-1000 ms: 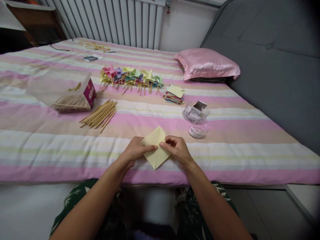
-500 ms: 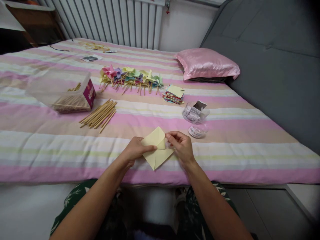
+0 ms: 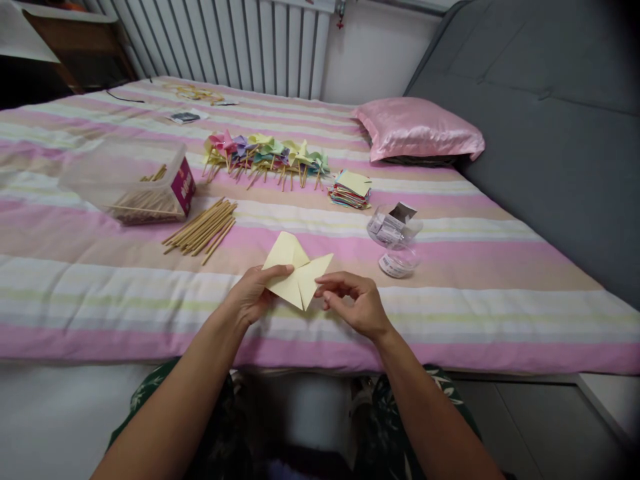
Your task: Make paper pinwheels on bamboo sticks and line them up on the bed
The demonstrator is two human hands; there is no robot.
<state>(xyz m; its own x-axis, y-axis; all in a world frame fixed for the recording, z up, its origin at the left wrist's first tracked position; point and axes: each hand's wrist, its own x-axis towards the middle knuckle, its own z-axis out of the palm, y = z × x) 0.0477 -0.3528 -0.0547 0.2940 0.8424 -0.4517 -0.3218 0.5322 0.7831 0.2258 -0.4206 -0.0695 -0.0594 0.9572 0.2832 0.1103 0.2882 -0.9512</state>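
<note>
While the left hand [image 3: 253,298] pinches the half-folded yellow paper [image 3: 295,270], the right hand [image 3: 357,303], loosely curled, holds nothing; finished pinwheels [image 3: 265,155] lie beyond, sticks [image 3: 200,230] unused.

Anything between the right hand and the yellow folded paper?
Nothing visible. The right hand sits just right of the yellow folded paper, fingertips close to its edge, with only striped bedcover beneath. The left hand already grips the paper.

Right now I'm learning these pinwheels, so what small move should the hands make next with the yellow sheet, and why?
Probably bring the right hand back to pinch the free flap of the yellow paper and fold it toward the centre. Only the left hand grips the sheet, and the right one hovers open just beside its raised corner.
</note>
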